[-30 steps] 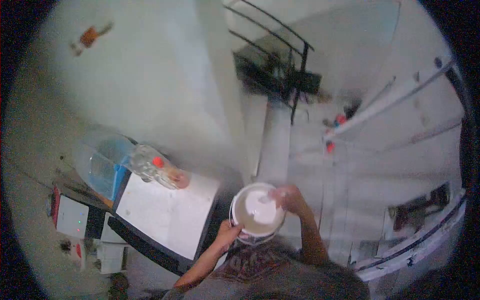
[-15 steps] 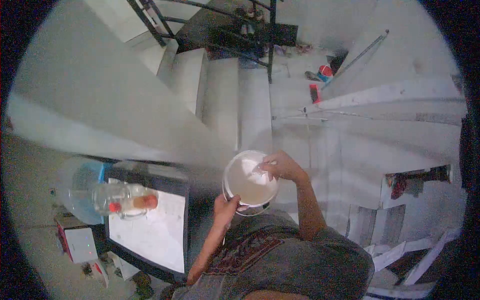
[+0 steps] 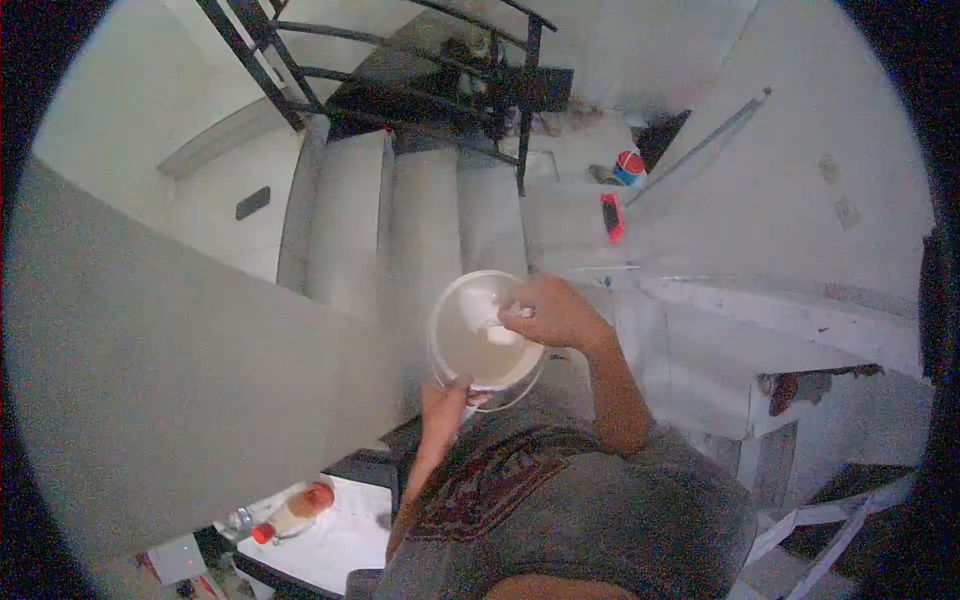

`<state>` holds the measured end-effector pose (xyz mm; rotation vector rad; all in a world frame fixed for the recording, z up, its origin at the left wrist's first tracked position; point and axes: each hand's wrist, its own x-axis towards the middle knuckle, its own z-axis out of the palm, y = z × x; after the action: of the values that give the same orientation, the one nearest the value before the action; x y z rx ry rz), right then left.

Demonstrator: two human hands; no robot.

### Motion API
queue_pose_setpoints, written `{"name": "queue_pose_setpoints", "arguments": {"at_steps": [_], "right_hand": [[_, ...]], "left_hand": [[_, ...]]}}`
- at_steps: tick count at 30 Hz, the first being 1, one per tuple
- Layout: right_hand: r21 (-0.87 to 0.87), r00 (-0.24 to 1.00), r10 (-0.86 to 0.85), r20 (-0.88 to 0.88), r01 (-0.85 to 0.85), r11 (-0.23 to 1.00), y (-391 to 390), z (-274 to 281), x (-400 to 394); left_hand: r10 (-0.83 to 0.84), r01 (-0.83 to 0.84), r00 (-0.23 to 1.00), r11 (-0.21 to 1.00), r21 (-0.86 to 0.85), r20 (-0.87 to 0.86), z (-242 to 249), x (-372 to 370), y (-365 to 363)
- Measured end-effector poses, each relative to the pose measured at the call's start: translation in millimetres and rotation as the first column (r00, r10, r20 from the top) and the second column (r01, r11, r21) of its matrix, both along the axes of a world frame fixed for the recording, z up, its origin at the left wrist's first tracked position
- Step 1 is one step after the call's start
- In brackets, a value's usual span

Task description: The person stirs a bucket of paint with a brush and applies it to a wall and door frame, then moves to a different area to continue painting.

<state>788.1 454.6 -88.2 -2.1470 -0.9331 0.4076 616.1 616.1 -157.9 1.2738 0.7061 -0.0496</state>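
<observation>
A white bucket [image 3: 436, 335] with a thin wire handle is held in front of my body, and a pale, cloudy content shows inside it. My left hand [image 3: 446, 408] is closed on the near left rim, thumb over the edge. Over the bucket's right side hangs my right hand [image 3: 555, 315], its fingers pinched together above the inside. Something small and whitish shows at those fingertips, too blurred to name. A bright white patch lies in the bucket below them.
Stairs [image 3: 345, 210] with a black metal railing [image 3: 400, 85] lie ahead. A red-and-black brush head [image 3: 612, 218] on a long pole is on the floor. Bottles [image 3: 300, 510] stand on a white-topped surface at lower left. A white wooden frame [image 3: 800, 520] is at lower right.
The view has shifted, so the stairs show more and the bottles sit lower. The bucket appears slightly further left and higher. My right hand stays over the bucket, its fingers still pinched.
</observation>
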Motion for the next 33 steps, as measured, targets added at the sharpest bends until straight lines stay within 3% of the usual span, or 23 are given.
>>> {"name": "queue_pose_setpoints", "arguments": {"at_steps": [2,4,7,8,10,11,13,15,16,17,18,19,21,23,25,26,28,31,32,33], "right_hand": [[0.001,1.000,0.024,0.005,-0.024,1.000,12.6,10.0,12.9],[-0.012,0.966,0.130,-0.226,-0.136,0.991,27.3,22.3,25.4],[-0.086,0.935,0.198,-0.294,-0.232,0.969,48.9,42.8,50.1],[-0.080,0.934,0.213,-0.286,-0.245,0.966,56.2,37.6,61.0],[0.005,0.928,0.373,0.016,-0.374,0.928,72.8,15.0,86.7],[0.007,0.918,0.395,0.025,-0.395,0.919,83.2,6.1,98.3],[-0.093,0.899,0.428,-0.089,-0.436,0.895,102.7,-13.1,120.0],[-0.091,0.861,0.503,-0.072,-0.508,0.856,119.7,-30.9,144.5],[-0.117,0.835,0.525,-0.165,-0.545,0.830,117.6,-28.1,141.1],[-0.138,0.792,0.541,-0.283,-0.592,0.794,128.1,-24.4,167.8],[-0.145,0.783,0.559,-0.272,-0.608,0.781,133.0,-22.3,174.6],[-0.170,0.757,0.536,-0.373,-0.624,0.763,138.3,-19.0,190.9],[-0.193,0.719,0.516,-0.466,-0.652,0.733,140.3,-15.1,222.4],[-0.202,0.734,0.450,-0.509,-0.610,0.766,134.4,-21.7,238.5],[-0.134,0.721,0.441,-0.535,-0.588,0.797,125.1,-16.2,278.5],[-0.069,0.714,0.410,-0.567,-0.537,0.841,117.8,-12.4,290.5],[-0.004,0.719,0.361,-0.594,-0.452,0.892,103.1,21.5,325.9],[0.106,0.758,0.297,-0.580,-0.292,0.951,78.4,39.6,350.6],[0.175,0.788,0.279,-0.548,-0.218,0.960,68.1,36.0,362.7],[0.181,0.787,0.307,-0.536,-0.248,0.952,60.1,42.5,366.5]], "left_hand": [[0.021,-0.022,1.000,1.000,0.023,0.011,7.4,9.7,5.1],[0.031,-0.032,0.999,0.999,0.022,0.021,5.2,16.4,15.7],[0.107,-0.106,0.994,0.994,-0.019,0.026,-2.1,31.7,23.3],[0.106,-0.105,0.994,0.994,-0.021,0.032,-2.6,37.3,25.6],[0.081,-0.081,0.997,0.997,0.003,0.000,12.3,57.0,31.2],[0.046,-0.046,0.998,0.999,0.015,-0.041,14.7,65.2,32.6],[0.084,-0.083,0.995,0.996,0.027,-0.056,-21.3,77.1,33.8],[0.115,-0.092,0.988,0.973,0.213,-0.098,-54.8,87.6,37.7],[0.085,-0.049,0.994,0.921,0.387,-0.076,-52.7,83.0,35.1],[0.114,-0.076,0.991,0.918,0.388,-0.074,-45.7,107.9,43.3],[0.125,-0.052,0.972,0.940,0.338,-0.197,-31.2,114.5,44.8],[0.129,-0.035,0.937,0.960,0.279,-0.325,-16.6,128.8,46.3],[0.184,-0.111,0.942,0.960,0.256,-0.282,5.2,151.3,49.7],[0.222,-0.170,0.951,0.957,0.235,-0.216,2.9,154.8,52.7],[0.382,-0.389,0.912,0.921,-0.016,-0.149,5.7,185.9,51.9],[0.377,-0.383,0.915,0.923,-0.017,-0.143,8.6,198.2,55.7],[0.301,-0.224,0.878,0.946,0.237,-0.372,32.4,240.9,63.8],[0.309,-0.216,0.893,0.932,0.290,-0.328,70.6,286.9,68.9],[0.296,-0.209,0.918,0.927,0.312,-0.263,45.9,294.3,72.5],[0.324,-0.239,0.913,0.917,0.318,-0.249,56.3,304.5,70.6]]}}
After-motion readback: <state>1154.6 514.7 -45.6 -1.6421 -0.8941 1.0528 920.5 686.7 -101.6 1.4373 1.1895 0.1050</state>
